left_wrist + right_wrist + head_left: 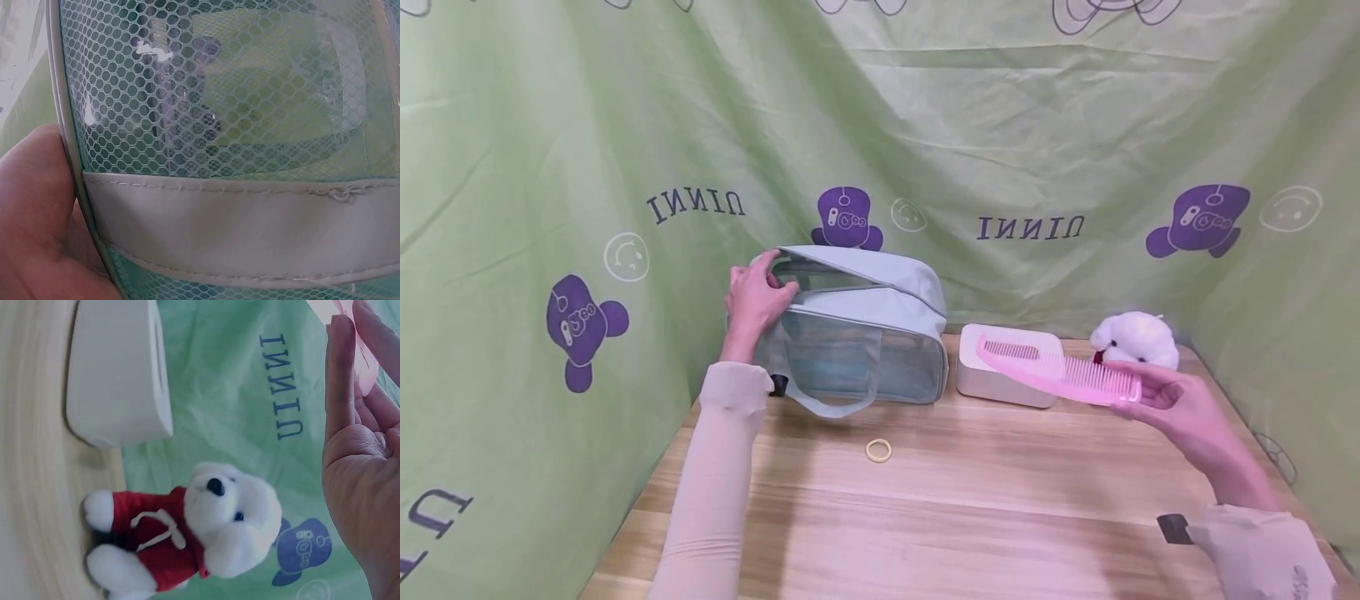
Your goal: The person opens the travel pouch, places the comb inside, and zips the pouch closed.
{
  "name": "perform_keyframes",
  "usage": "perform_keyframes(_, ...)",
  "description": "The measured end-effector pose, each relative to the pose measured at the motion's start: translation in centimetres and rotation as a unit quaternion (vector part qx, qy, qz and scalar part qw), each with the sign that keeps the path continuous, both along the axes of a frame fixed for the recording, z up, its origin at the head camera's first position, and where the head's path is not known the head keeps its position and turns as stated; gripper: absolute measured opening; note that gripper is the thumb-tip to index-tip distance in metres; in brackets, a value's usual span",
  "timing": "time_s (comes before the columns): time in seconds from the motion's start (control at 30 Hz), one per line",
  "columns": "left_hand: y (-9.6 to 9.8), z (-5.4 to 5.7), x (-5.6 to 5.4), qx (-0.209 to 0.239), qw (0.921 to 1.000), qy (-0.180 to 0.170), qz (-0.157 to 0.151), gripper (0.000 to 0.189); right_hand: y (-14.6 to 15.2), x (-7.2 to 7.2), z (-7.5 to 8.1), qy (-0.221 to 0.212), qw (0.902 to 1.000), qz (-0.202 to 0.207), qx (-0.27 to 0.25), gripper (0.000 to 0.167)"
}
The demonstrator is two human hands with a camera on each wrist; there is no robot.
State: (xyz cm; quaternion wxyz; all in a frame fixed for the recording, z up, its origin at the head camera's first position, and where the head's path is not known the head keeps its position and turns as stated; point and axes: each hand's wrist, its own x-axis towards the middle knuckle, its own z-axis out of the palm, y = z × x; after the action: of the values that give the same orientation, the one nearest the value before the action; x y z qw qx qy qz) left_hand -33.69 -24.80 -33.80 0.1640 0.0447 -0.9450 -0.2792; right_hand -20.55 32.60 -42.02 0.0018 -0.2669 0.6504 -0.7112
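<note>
A pale blue-grey toiletry bag (865,354) with mesh and clear sides stands at the back of the table, its top unzipped at the left. My left hand (756,298) grips the bag's edge at the left end of that opening. Close up in the left wrist view, the mesh panel (262,100) and a stitched band fill the frame beside the fingers. To the right, my right hand (1180,417) pinches one end of a pink comb (1037,377), held raised in front of a white box (1000,392). The right wrist view shows only a bit of the comb.
A small yellow ring-shaped band (878,451) lies on the wooden table (970,500) in front of the bag. At the back right sits a white plush dog (231,519) in a red top. Green printed cloth (1015,142) hangs behind and at both sides.
</note>
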Motion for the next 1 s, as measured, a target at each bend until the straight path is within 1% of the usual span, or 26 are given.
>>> perform_keyframes(0.03,0.0,0.0,0.0,0.0,1.0,-0.001,-0.001,0.075,-0.7,1.4,1.0,-0.014,0.9967,-0.062,0.051,0.062)
perform_keyframes(0.07,0.0,0.0,0.0,0.0,1.0,-0.001,-0.001,0.075,-0.9,1.8,1.3,-0.021,0.9916,-0.095,0.085,0.059)
perform_keyframes(0.13,0.1,-0.1,0.0,0.001,1.0,-0.001,-0.001,0.075,-1.4,2.3,1.9,-0.026,0.9789,-0.143,0.143,0.055)
perform_keyframes(0.17,0.1,-0.1,0.0,0.001,1.0,-0.001,-0.002,0.075,-1.7,2.4,2.1,-0.023,0.9727,-0.159,0.167,0.054)
perform_keyframes(0.23,0.1,-0.2,0.0,0.002,1.0,0.001,-0.003,0.075,-2.3,2.2,2.5,-0.027,0.9763,-0.154,0.15,0.054)
perform_keyframes(0.3,0.2,-0.2,-0.1,0.003,1.0,0.002,-0.004,0.075,-3.0,2.0,2.7,-0.02,0.9801,-0.144,0.135,0.053)
perform_keyframes(0.4,0.2,-0.2,-0.1,0.002,1.0,0.003,-0.004,0.075,-4.0,1.8,3.2,-0.007,0.9809,-0.145,0.129,0.052)
perform_keyframes(0.53,0.3,-0.2,-0.1,0.003,1.0,0.004,-0.004,0.075,-5.5,1.4,4.1,-0.001,0.9815,-0.156,0.112,0.049)
perform_keyframes(0.63,0.2,-0.1,0.0,0.006,1.0,0.002,-0.003,0.076,-6.8,0.7,4.8,-0.003,0.9859,-0.149,0.077,0.048)
perform_keyframes(0.77,0.1,0.0,0.0,0.004,1.0,-0.002,-0.001,0.076,-9.2,-0.6,5.6,0.003,0.9874,-0.146,0.063,0.045)
perform_keyframes(0.9,0.1,0.1,-0.1,0.001,1.0,-0.001,0.0,0.075,-11.9,-2.0,6.4,0.0,0.985,-0.152,0.082,0.043)
perform_keyframes(1.0,0.1,0.1,0.0,0.001,1.0,-0.002,-0.003,0.075,-13.7,-3.0,7.1,-0.002,0.9841,-0.15,0.096,0.045)
